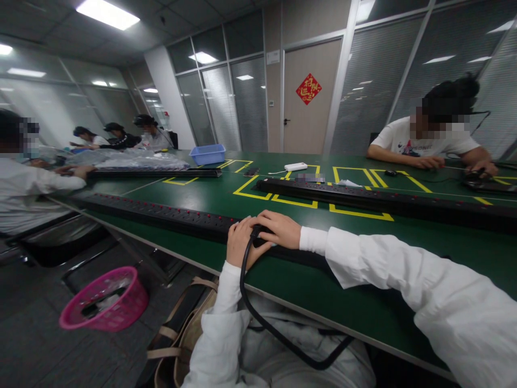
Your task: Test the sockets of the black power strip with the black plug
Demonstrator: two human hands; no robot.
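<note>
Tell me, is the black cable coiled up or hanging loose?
The cable hangs loose: from between the left hand and right hand it drops past the table in a wide bend.

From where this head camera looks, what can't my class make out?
In the head view:
Near strip, middle part: covered by the left hand and right hand.
Cord, lower end: lost by the table edge.
Far strip, right end: cut off by the picture's right edge.
Things in the pink basket: blurred and too small to name.

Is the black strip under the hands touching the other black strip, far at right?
Apart: the head view shows green tabletop between the near strip and the far strip.
</note>
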